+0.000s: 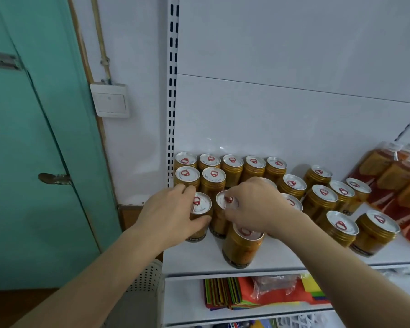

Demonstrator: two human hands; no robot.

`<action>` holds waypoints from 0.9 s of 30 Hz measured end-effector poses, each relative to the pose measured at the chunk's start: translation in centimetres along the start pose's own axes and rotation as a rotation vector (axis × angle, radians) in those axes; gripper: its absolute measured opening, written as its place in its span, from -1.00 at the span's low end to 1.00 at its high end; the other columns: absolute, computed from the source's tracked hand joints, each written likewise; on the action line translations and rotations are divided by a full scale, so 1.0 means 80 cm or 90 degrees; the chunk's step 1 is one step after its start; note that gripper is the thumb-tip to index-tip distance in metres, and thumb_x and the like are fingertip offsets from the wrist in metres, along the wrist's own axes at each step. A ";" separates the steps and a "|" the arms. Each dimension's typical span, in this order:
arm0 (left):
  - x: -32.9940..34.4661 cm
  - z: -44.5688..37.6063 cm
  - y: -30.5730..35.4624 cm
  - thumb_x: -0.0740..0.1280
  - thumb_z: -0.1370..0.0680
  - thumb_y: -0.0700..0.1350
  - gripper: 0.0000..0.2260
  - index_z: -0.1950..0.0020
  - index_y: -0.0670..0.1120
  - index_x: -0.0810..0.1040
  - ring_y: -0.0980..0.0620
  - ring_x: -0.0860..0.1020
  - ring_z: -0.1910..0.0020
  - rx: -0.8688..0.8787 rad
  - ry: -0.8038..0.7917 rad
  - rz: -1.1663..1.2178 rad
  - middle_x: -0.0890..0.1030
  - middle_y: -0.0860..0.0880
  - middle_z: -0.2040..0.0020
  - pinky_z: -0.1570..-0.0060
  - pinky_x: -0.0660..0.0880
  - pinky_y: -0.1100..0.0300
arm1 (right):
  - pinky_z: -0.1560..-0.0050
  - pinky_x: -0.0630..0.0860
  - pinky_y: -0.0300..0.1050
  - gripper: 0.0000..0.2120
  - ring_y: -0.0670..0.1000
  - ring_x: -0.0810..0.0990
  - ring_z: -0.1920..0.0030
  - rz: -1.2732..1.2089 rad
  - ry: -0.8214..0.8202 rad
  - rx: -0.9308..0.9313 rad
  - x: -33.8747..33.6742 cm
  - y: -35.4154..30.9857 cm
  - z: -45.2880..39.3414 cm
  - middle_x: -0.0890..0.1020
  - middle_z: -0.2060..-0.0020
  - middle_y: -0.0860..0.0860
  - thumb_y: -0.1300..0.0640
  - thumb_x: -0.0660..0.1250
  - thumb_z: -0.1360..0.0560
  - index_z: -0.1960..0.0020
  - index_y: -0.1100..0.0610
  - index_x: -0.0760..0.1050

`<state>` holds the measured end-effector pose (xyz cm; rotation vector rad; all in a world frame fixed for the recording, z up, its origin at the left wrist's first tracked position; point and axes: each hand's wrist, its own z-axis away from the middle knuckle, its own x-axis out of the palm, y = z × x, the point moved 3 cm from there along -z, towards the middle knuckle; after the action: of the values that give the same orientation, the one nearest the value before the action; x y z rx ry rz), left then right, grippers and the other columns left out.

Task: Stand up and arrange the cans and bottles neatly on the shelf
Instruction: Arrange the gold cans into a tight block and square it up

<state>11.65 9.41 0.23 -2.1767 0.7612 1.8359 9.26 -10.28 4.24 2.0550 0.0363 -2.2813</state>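
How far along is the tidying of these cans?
Partly done. At the back left of the shelf, gold cans stand in tidy rows. In hand: the left hand grips one can, the right hand holds the next can by its top. Left: the loose cans on the right, upright but scattered, need lining up.

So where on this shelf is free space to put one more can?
Bare shelf lies along the front edge, left of the front can, and again between that can and the two front-right cans. A smaller gap sits behind, right of the back row. The left, where both hands grip cans, is crowded; bottles fill the right.
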 end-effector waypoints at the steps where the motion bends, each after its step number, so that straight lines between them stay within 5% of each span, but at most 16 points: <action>1: 0.001 0.001 -0.001 0.27 -0.55 0.45 -0.48 -0.29 0.10 0.47 0.08 0.52 -0.05 0.003 -0.001 0.005 0.56 0.12 -0.13 0.07 0.48 0.17 | 0.10 0.61 0.00 -0.82 0.03 0.53 0.04 -0.023 -0.009 0.012 0.001 -0.003 -0.003 0.52 0.27 -0.10 -0.15 0.27 -0.58 0.01 -0.12 0.61; 4: -0.002 0.005 -0.003 0.30 -0.59 0.37 -0.53 -0.32 0.07 0.48 0.06 0.54 -0.09 0.003 0.012 0.010 0.58 0.08 -0.18 0.06 0.40 0.21 | 0.04 0.70 0.03 -0.61 0.04 0.60 0.00 -0.077 -0.001 0.031 0.008 -0.010 -0.011 0.65 0.05 -0.02 -0.12 0.28 -0.58 -0.38 -0.13 0.58; 14: 0.000 -0.004 -0.015 0.36 -0.63 0.26 -0.50 -0.45 0.01 0.44 0.00 0.56 -0.27 -0.054 0.014 0.047 0.59 0.02 -0.33 -0.14 0.48 0.18 | -0.09 0.66 0.08 -0.73 0.04 0.56 0.00 -0.049 0.056 0.017 0.014 -0.024 -0.025 0.64 0.05 -0.03 -0.12 0.25 -0.68 -0.29 -0.09 0.61; 22: 0.004 -0.003 -0.015 0.35 -0.62 0.28 -0.40 -0.56 0.00 0.37 -0.05 0.51 -0.36 -0.065 0.024 0.011 0.49 -0.01 -0.46 -0.27 0.52 0.08 | -0.37 0.47 0.10 -0.60 0.08 0.46 -0.36 -0.027 0.083 -0.049 0.018 -0.012 -0.020 0.62 -0.27 -0.07 -0.25 0.17 -0.70 -0.42 -0.12 0.56; 27: -0.018 0.005 0.035 0.31 -0.63 0.22 -0.48 -0.47 -0.09 0.48 -0.17 0.49 -0.36 0.018 0.179 -0.051 0.54 -0.12 -0.39 -0.32 0.49 -0.13 | -0.45 0.39 0.03 -0.52 0.07 0.53 -0.35 -0.135 0.224 -0.042 0.007 0.047 -0.004 0.68 -0.26 -0.07 -0.21 0.05 -0.72 -0.31 -0.06 0.66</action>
<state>9.75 7.57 2.01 -2.4399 0.7322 1.4901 9.81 -14.06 3.72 2.4932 0.3591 -1.9549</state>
